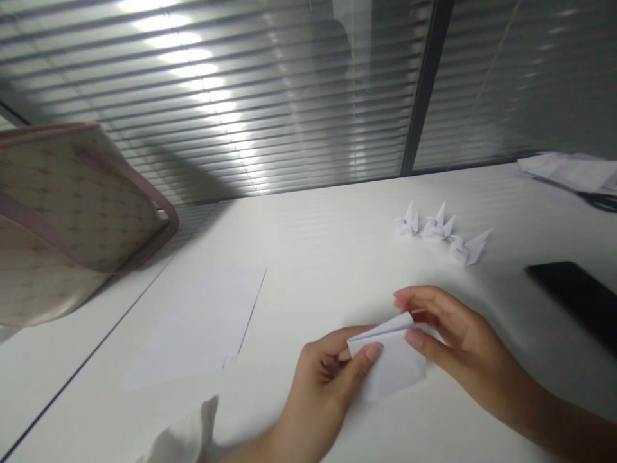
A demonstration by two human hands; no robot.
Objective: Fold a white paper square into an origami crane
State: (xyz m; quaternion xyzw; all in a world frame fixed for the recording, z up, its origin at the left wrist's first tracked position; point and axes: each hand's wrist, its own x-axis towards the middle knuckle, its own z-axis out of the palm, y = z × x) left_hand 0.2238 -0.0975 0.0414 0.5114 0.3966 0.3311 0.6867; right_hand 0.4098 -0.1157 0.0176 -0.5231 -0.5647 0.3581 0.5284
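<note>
A small folded sheet of white paper (395, 366) is held just over the table in front of me. My left hand (328, 379) pinches its left edge, with the thumb lying on the near face. On the right, my right hand (448, 334) has its thumb against the paper's upper right part, and its curled fingers reach behind the edge. The top layer of the paper stands slightly apart from the layer below. Beyond my hands, three folded paper cranes (438, 225) sit close together on the table.
Flat white paper (202, 321) lies to the left on the white table (308, 244). A pale bag (72, 218) with pink trim stands at far left. A black phone-like slab (578, 302) lies at right. Crumpled papers (573, 170) are at back right, before window blinds (289, 96).
</note>
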